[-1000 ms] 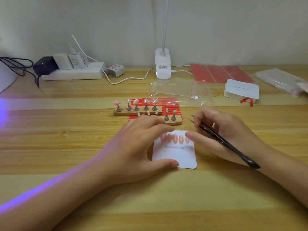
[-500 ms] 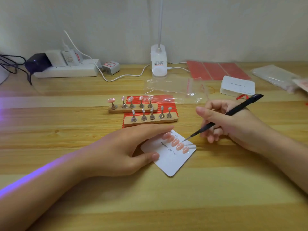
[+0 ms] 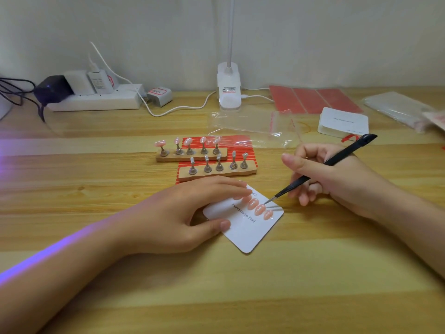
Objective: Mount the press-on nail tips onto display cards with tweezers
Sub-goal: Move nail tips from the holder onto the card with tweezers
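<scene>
On the wooden desk (image 3: pixel 240 297) a white display card (image 3: pixel 248 227) printed "Handmade Nail" lay turned at an angle, with a row of pink nail tips (image 3: pixel 258 208) mounted along its upper edge. The left hand (image 3: pixel 183 210) rested on the card's left part, its fingers stretched flat over the near end of the row and its thumb pressing the card's lower edge, so that this grip lay spread rather than pinched. The right hand (image 3: pixel 332 179) held black tweezers (image 3: pixel 320 167) like a pen, its grip curled round the shaft while the forefinger stood out straight; the fine point came down just beside the tip third along the row, though whether it touched could not be told. Beyond the card stood two wooden strips of small metal stands (image 3: pixel 216 162) on a red striped sheet (image 3: pixel 240 145); the rear strip's stands carried pale nail tips, and most of the front strip's were bare. Farther back lay clear plastic bags (image 3: pixel 252 124), a white lamp base (image 3: pixel 228 88), a power strip (image 3: pixel 96 100) with plugs, red sheets (image 3: pixel 313 100) and a stack of white cards (image 3: pixel 343 121).
</scene>
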Tool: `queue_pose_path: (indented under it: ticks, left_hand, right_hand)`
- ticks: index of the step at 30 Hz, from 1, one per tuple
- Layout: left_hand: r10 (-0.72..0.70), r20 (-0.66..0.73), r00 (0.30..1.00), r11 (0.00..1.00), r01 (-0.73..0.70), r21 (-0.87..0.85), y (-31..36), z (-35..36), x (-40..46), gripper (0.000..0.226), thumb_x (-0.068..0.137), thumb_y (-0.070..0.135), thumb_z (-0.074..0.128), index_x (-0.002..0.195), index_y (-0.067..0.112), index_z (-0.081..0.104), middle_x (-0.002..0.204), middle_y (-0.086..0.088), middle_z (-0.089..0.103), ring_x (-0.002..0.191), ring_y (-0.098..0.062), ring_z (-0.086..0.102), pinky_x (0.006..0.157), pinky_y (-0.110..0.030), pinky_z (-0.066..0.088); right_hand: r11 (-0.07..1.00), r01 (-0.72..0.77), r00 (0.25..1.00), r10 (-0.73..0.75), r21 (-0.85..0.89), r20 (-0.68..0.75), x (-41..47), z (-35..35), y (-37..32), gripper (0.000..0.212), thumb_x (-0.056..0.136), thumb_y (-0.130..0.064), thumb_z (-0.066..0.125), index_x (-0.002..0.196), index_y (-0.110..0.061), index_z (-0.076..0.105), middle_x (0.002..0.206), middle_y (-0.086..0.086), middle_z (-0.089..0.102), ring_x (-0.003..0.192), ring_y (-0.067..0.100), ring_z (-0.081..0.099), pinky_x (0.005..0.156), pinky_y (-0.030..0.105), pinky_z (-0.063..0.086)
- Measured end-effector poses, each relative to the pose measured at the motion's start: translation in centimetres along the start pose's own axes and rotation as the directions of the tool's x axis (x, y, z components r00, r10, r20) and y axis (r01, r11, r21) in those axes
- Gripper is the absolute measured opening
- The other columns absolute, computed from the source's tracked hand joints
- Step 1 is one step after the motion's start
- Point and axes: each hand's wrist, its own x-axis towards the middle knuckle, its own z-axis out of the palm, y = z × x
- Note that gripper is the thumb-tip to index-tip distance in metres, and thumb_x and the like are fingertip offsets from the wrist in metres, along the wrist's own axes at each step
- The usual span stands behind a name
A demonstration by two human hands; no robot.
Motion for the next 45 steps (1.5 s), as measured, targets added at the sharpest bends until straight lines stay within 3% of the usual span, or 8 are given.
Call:
queue_pose_path:
  ticks: [6, 10, 33, 42, 45]
  left_hand:
    - [-0.019, 0.015, 1.0, 0.999, 0.02, -0.029, -0.09, -0.04, -0.07, 0.043, 0.087, 0.032, 0.051, 0.129, 0.041, 0.046, 0.139, 0.026, 0.038, 0.131, 0.007, 0.031, 0.106, -0.02, 0.029]
    - [-0.028, 0.028, 0.999, 0.999, 0.029, -0.043, -0.13, -0.06, -0.08, 0.041, 0.087, 0.033, 0.05, 0.127, 0.045, 0.046, 0.139, 0.028, 0.037, 0.131, 0.007, 0.031, 0.106, -0.021, 0.03]
    - [-0.007, 0.002, 1.0, 0.999, 0.007, -0.031, 0.23, -0.05, -0.01, 0.045, 0.086, 0.028, 0.053, 0.129, 0.035, 0.043, 0.138, 0.023, 0.04, 0.13, 0.008, 0.031, 0.107, -0.014, 0.026]
    - [-0.024, 0.026, 0.999, 0.999, 0.025, -0.037, 0.17, -0.08, 0.04, 0.044, 0.086, 0.03, 0.051, 0.129, 0.037, 0.045, 0.138, 0.025, 0.038, 0.129, 0.009, 0.031, 0.106, -0.013, 0.026]
    - [-0.031, 0.045, 0.999, 0.999, 0.033, -0.033, 0.11, -0.17, 0.1, 0.044, 0.086, 0.031, 0.051, 0.13, 0.039, 0.044, 0.139, 0.026, 0.036, 0.13, 0.009, 0.03, 0.106, -0.013, 0.026]
  right_hand:
    - [1.0, 0.001, 1.0, 0.0, -0.03, 0.027, 0.09, 0.14, -0.01, 0.038, 0.058, -0.045, 0.067, 0.066, -0.012, 0.049, 0.054, 0.009, 0.064, 0.039, 0.013, 0.059, 0.038, 0.015, 0.043]
    - [1.0, -0.012, 1.0, 0.011, 0.018, 0.02, 0.08, -0.28, -0.05, 0.033, 0.06, -0.039, 0.068, 0.064, -0.012, 0.05, 0.052, 0.008, 0.062, 0.038, 0.014, 0.057, 0.036, 0.015, 0.042]
    - [0.999, -0.054, 0.998, 0.054, 0.0, 0.039, 0.28, -0.25, -0.08, 0.031, 0.066, -0.037, 0.066, 0.065, -0.011, 0.048, 0.052, 0.007, 0.061, 0.038, 0.014, 0.056, 0.037, 0.015, 0.042]
    - [1.0, 0.001, 0.998, 0.001, -0.027, 0.07, 0.05, -0.07, -0.21, 0.039, 0.055, -0.045, 0.069, 0.076, -0.015, 0.054, 0.051, 0.005, 0.062, 0.041, 0.013, 0.059, 0.039, 0.016, 0.044]
    - [0.997, 0.068, 0.995, -0.065, -0.036, 0.08, 0.07, -0.06, -0.35, 0.033, 0.058, -0.041, 0.069, 0.078, -0.018, 0.057, 0.053, 0.006, 0.063, 0.04, 0.014, 0.058, 0.04, 0.017, 0.045]
